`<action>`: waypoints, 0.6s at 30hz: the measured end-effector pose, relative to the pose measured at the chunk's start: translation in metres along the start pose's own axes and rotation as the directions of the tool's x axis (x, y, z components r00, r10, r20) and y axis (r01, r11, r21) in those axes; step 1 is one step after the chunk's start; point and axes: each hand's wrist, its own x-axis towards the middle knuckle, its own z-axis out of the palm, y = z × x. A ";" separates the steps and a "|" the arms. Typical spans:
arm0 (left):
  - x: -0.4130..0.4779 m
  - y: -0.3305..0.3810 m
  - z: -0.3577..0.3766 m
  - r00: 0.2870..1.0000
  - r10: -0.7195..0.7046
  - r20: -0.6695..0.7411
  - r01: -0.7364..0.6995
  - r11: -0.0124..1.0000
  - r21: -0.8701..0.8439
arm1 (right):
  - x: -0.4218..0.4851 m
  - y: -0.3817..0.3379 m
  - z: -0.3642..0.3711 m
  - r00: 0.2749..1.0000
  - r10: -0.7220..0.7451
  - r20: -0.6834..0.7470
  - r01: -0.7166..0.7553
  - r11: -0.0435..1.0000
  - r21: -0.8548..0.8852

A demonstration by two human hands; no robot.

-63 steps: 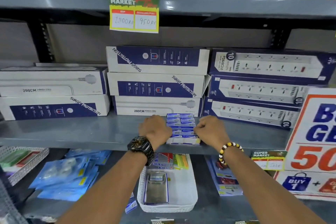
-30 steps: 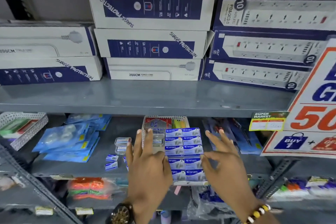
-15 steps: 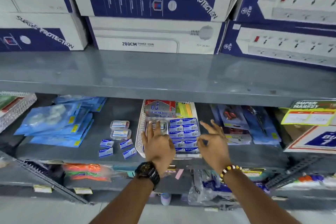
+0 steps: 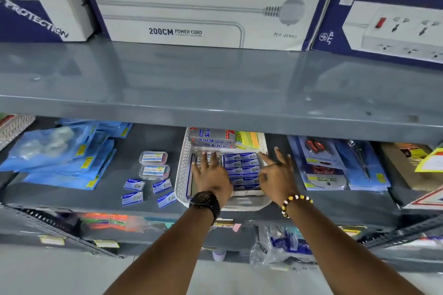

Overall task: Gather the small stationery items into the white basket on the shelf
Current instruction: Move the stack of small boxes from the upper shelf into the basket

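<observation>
In the head view, the white basket (image 4: 183, 172) stands on the lower grey shelf (image 4: 119, 199), its long axis running from the front edge toward the back. It is a plastic rectangle with walls full of small holes. Inside it, on the right, lies a flat block of small blue boxes (image 4: 242, 166), packed in two columns along the same axis. At the back of the basket lie silver packs (image 4: 211, 139) and yellow-green pads (image 4: 248, 139).

The left hand (image 4: 212, 175) is flat over the left half of the basket, fingers spread and straight, clamped on nothing. The right hand (image 4: 276, 175) is at the right wall of the basket, fingers apart and loosely curved, beside the block.

Left of the basket, four loose blue boxes (image 4: 146, 191) and two clear cases (image 4: 154, 165) lie on bare shelf, with open room around them. Directly above the basket, the upper shelf edge (image 4: 215, 115) hangs low.
</observation>
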 end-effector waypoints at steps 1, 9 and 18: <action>0.002 0.000 0.001 1.000 0.000 0.001 0.000 1.000 0.015 | 0.001 -0.001 0.001 1.000 0.003 0.009 -0.003 1.000 -0.019; 0.004 -0.004 0.002 1.000 0.020 -0.022 -0.018 0.994 0.111 | -0.001 -0.007 -0.007 0.997 0.016 0.077 -0.011 0.997 -0.071; -0.048 -0.046 -0.035 0.986 0.094 -0.137 -0.081 0.992 0.096 | -0.033 -0.007 -0.053 0.997 -0.021 0.069 0.010 0.987 0.162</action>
